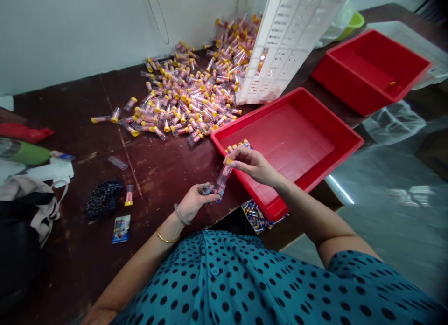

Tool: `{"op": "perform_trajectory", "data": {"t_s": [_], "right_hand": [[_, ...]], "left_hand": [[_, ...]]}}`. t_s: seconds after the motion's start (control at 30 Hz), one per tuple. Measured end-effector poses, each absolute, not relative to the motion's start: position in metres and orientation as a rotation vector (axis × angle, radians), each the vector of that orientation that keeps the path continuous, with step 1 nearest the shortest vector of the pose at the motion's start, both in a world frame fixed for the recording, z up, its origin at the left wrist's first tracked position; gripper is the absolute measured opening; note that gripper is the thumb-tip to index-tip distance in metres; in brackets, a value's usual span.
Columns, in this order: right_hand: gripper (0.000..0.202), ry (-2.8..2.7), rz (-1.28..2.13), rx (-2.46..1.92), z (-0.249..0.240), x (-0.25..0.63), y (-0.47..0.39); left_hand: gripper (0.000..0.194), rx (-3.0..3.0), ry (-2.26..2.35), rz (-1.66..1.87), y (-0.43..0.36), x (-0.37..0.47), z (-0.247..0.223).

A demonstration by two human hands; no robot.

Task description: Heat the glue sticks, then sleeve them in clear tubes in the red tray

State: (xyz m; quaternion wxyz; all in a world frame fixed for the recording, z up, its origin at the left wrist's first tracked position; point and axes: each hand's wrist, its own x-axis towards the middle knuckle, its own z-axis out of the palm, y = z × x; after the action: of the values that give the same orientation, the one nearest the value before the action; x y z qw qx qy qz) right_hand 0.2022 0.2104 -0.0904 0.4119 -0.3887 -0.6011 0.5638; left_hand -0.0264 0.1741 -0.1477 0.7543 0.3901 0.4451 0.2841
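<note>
A clear plastic tube (224, 176) with a yellow cap and pink contents slants between my two hands. My right hand (255, 166) pinches its capped upper end over the near left rim of a red tray (297, 129). Closed at the lower end of the tube is my left hand (196, 201), which also has small dark blue printed pieces in it, too blurred to make out. Behind my right fingers, several yellow-capped tubes with blue wrapping (241, 144) lie in the tray's left corner. Beyond, a large heap of capped tubes (189, 96) covers the table near the wall.
A white perforated crate (280, 50) stands tilted beside the heap. Another red bin (374, 73) is at the right. On the left lie a dark cloth bundle (103, 199), a loose tube (129, 195) and a printed packet (121, 229). Below the tray sits a box of blue-wrapped tubes (257, 217).
</note>
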Motion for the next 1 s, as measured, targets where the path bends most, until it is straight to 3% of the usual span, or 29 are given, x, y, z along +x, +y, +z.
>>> {"op": "perform_trajectory", "data": {"t_s": [0.33,0.5,0.63,1.0], "right_hand": [[0.031,-1.349,1.629,-1.026,-0.1,0.206,0.213],[0.024,-1.488,1.458,-1.069,-0.105,0.201,0.202],[0.019,-1.62,1.199,-1.204,-0.108,0.195,0.186],[0.025,-1.549,1.145,-1.262,-0.118,0.188,0.162]], "left_hand": [[0.024,0.795,0.913,0.643,0.173,-0.025,-0.144],[0.026,0.743,0.907,0.663,0.17,-0.02,-0.142],[0.039,0.676,0.906,0.672,0.169,-0.013,-0.136],[0.036,0.617,0.915,0.73,0.165,-0.001,-0.131]]}}
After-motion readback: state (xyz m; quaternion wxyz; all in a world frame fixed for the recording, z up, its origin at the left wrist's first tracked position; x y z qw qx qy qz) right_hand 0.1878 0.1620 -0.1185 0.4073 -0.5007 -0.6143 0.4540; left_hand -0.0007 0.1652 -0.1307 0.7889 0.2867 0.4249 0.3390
